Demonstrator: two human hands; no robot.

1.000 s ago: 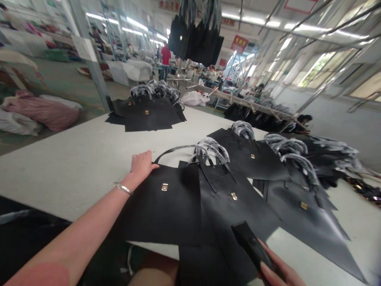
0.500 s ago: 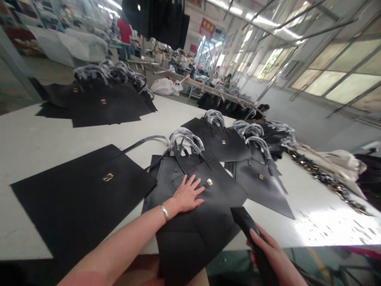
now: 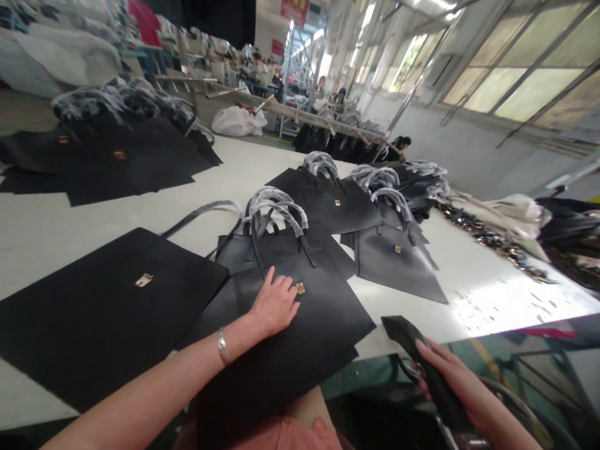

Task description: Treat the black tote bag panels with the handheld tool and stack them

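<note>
1. Left hand reaches forward, fingers spread flat on a black leather tote bag, just beside its gold clasp.
2. Right hand, past the table edge, fingers curled, grips a black object.
3. The bag lies flat on a white table.

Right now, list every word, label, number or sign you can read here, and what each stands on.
Red banner on the far wall: characters too blurred to read.
Small red sign below it: too small to read.
Gold clasp on the black bag: no marking legible.
</note>
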